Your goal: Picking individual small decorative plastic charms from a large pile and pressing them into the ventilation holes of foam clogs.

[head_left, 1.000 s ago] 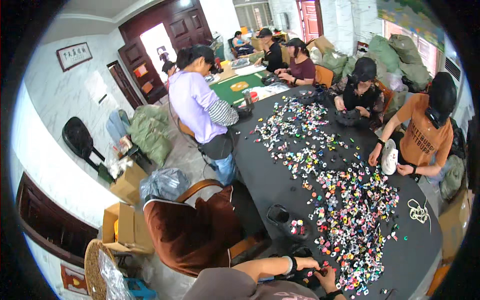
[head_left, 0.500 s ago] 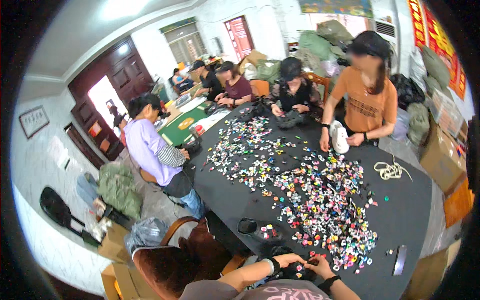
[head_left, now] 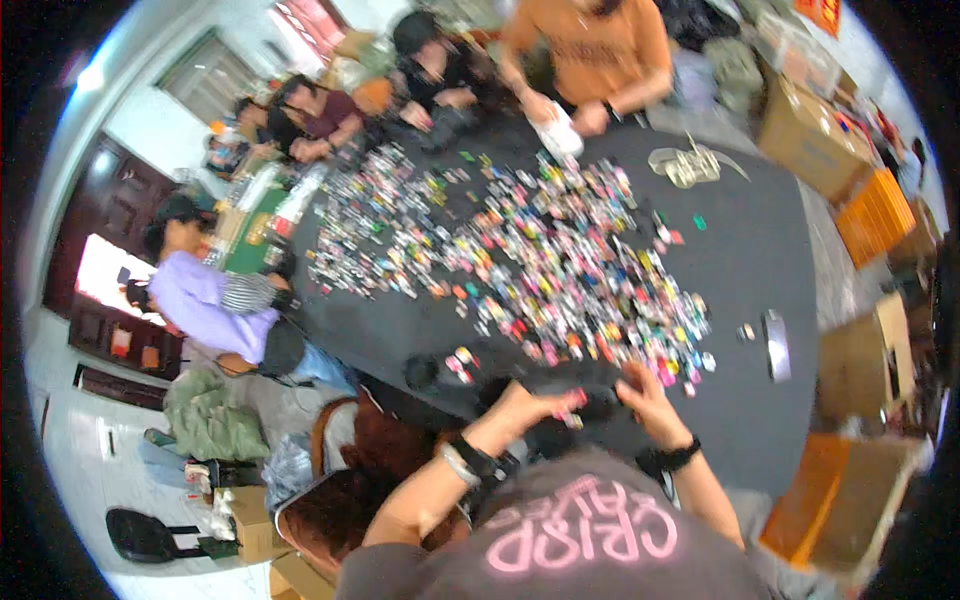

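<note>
At the near edge of the table, close to my body, I hold a black clog-like shoe [head_left: 598,405] between both hands; motion blurs its outline. My left hand [head_left: 522,414] grips its left side, thumb pointing inward beside a few pink and pale charms [head_left: 572,416] on it. Around the right end of the shoe, my right hand [head_left: 652,404] has its fingers bent. Another black shoe [head_left: 425,372], with several red and white charms on it, rests on the table to the left of my hands. Just beyond both hands spreads a wide heap of small colourful shoe charms [head_left: 580,290].
The dark-covered table [head_left: 740,300] bears a metallic strip [head_left: 776,346] at right and a pale cord bundle [head_left: 695,163] farther off. Across it, a person in orange [head_left: 590,50] handles a white shoe [head_left: 555,132]. Others sit along the left side. Cardboard boxes [head_left: 850,370] stand at right.
My view has tilted down and shifted, so the table sits higher and further left. My hands have moved apart along the black shoe, which was bunched between them close to my body.
</note>
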Available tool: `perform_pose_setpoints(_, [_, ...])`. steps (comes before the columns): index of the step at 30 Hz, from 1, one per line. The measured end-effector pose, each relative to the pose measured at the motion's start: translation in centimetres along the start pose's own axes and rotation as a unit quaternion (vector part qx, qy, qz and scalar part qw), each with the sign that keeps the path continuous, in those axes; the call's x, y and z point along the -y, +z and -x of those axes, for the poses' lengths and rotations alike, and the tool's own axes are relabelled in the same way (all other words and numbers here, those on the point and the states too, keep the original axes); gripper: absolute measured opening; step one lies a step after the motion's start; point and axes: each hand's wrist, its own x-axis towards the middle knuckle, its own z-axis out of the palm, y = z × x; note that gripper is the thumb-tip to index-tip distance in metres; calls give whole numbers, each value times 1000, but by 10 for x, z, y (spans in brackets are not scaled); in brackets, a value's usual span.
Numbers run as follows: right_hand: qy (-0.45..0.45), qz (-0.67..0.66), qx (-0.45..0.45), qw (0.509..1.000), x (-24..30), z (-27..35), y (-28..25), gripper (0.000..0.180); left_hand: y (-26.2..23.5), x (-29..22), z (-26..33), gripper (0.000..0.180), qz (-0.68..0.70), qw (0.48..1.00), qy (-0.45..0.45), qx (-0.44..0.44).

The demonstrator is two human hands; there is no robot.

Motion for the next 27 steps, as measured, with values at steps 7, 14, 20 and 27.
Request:
perform_pose_setpoints(7, [-151,-54,39,986,80,21,21,93,6,-49,23,48,136,988,21,-74])
perform_pose_setpoints(14, [-142,-66,22,987,80,48,24,89,23,-61,48,40,240,967,-26,-78])
perform_pose_setpoints(20, [-131,-74,15,989,80,53,31,88,16,-64,52,36,363,931,-37,-25])
perform_pose_setpoints(27, [-122,-51,4,991,82,53,29,88,21,-72,52,41,239,970,-47,-24])
